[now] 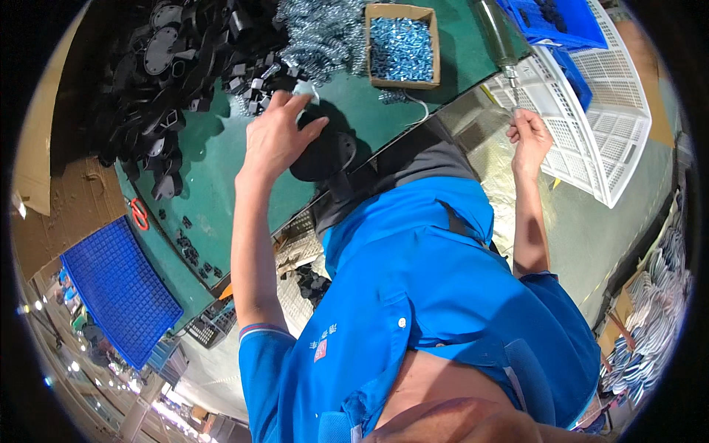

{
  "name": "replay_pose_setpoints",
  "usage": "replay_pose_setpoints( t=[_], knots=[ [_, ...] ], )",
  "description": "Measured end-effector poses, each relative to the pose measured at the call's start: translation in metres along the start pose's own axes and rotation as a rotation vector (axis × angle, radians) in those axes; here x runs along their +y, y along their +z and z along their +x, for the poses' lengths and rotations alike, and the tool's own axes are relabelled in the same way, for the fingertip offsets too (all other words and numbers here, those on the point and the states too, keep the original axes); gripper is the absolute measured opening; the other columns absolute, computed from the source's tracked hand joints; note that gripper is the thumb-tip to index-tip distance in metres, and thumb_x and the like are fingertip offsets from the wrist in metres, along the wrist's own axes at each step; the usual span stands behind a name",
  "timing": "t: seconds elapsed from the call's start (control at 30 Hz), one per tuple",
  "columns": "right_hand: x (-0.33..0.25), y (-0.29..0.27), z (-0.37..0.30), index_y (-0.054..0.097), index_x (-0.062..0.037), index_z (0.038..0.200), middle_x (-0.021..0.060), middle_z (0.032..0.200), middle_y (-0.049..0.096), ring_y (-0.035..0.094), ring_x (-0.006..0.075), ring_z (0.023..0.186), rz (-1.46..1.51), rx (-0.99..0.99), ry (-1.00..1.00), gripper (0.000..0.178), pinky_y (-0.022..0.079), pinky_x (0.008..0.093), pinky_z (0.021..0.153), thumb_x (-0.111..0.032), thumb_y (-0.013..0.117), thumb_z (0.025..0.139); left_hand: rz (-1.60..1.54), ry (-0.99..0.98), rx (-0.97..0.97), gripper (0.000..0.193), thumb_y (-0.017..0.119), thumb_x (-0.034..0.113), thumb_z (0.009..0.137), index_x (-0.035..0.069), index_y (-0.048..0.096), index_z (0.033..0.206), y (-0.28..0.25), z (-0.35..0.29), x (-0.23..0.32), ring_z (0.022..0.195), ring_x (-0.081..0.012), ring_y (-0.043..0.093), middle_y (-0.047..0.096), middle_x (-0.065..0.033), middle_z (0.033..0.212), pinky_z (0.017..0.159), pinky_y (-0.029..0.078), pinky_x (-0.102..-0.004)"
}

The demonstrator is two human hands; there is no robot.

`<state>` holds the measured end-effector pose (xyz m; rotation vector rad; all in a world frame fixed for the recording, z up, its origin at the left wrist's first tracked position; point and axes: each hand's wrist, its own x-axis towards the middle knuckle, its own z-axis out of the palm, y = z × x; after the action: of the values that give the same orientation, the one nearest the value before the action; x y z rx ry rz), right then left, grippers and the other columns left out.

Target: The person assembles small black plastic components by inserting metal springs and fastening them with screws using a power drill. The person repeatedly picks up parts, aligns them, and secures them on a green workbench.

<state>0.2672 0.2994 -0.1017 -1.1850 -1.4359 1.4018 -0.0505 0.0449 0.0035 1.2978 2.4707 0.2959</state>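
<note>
My left hand (279, 136) is over the green work table, palm down, thumb and forefinger apart. Its fingertips reach toward small dark square-ended pieces (257, 92) beside the heap of black parts. Just under that hand, at the table's near edge, lies a black plastic part (322, 151) with a rounded plate. A power screwdriver (496, 37) hangs at the upper right, its bit pointing down. My right hand (530, 140) is at the bit's tip with thumb and fingers pinched together; what they hold there is too small to make out.
A cardboard box of small bluish screws (402, 50) stands on the green table (244, 159), beside piled metal springs (321, 37). Black parts (159, 81) fill the far left, with red-handled scissors (139, 213) near them. White crates (591, 140) and a blue bin (565, 26) stand at right.
</note>
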Motion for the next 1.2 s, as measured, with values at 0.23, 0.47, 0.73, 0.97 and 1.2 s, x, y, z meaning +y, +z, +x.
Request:
replay_pose_setpoints(
  t=[0.23, 0.47, 0.73, 0.97, 1.2],
  knots=[
    [-0.002, 0.005, -0.001, 0.068, 0.002, 0.097, 0.0024, 0.079, 0.065, 0.054, 0.0062, 0.061, -0.216, 0.019, -0.11, 0.014, 0.043, 0.0205, 0.054, -0.011, 0.068, 0.092, 0.078, 0.261, 0.345, 0.023, 0.078, 0.019, 0.074, 0.008, 0.071, 0.093, 0.036, 0.016, 0.06, 0.089, -0.0283, 0.061, 0.067, -0.0065, 0.097, 0.077, 0.051, -0.0391],
    [-0.004, -0.004, 0.006, 0.068, 0.0023, 0.098, 0.0017, 0.078, 0.063, 0.054, 0.0059, 0.06, -0.262, 0.028, -0.125, 0.013, 0.044, 0.0197, 0.056, -0.009, 0.067, 0.092, 0.084, 0.147, 0.355, 0.024, 0.079, 0.019, 0.07, 0.007, 0.061, 0.082, 0.083, 0.03, 0.08, 0.083, -0.0298, 0.063, 0.061, -0.0093, 0.086, 0.068, 0.053, -0.0422],
    [-0.012, -0.006, 0.008, 0.064, 0.0038, 0.11, 0.0062, 0.087, 0.067, 0.06, 0.0091, 0.068, -0.358, 0.027, -0.129, 0.022, 0.048, 0.0214, 0.063, -0.011, 0.066, 0.093, -0.149, 0.032, 0.439, 0.023, 0.077, 0.018, 0.075, 0.004, 0.059, 0.077, 0.047, 0.003, 0.07, 0.074, -0.0306, 0.065, 0.062, -0.013, 0.08, 0.061, 0.052, -0.0419],
    [-0.097, 0.083, -0.034, 0.057, 0.005, 0.124, 0.0111, 0.102, 0.067, 0.066, 0.0133, 0.083, -0.019, -0.33, -0.237, 0.035, 0.054, 0.0241, 0.071, -0.009, 0.065, 0.093, -1.299, -0.25, 0.411, 0.016, 0.077, -0.004, 0.077, 0.0, 0.064, 0.087, 0.023, -0.012, 0.03, 0.07, -0.0084, 0.064, 0.068, -0.004, 0.078, 0.063, 0.052, -0.0213],
    [-0.1, 0.22, -0.051, 0.065, 0.0025, 0.113, 0.0083, 0.096, 0.067, 0.065, 0.0099, 0.075, 0.166, -1.042, 0.039, 0.022, 0.051, 0.0208, 0.06, -0.007, 0.062, 0.094, -1.129, -0.168, 0.598, 0.026, 0.08, -0.002, 0.075, 0.002, 0.07, 0.099, 0.034, -0.015, 0.019, 0.078, -0.0085, 0.064, 0.067, -0.0027, 0.084, 0.068, 0.053, -0.0227]
  ],
)
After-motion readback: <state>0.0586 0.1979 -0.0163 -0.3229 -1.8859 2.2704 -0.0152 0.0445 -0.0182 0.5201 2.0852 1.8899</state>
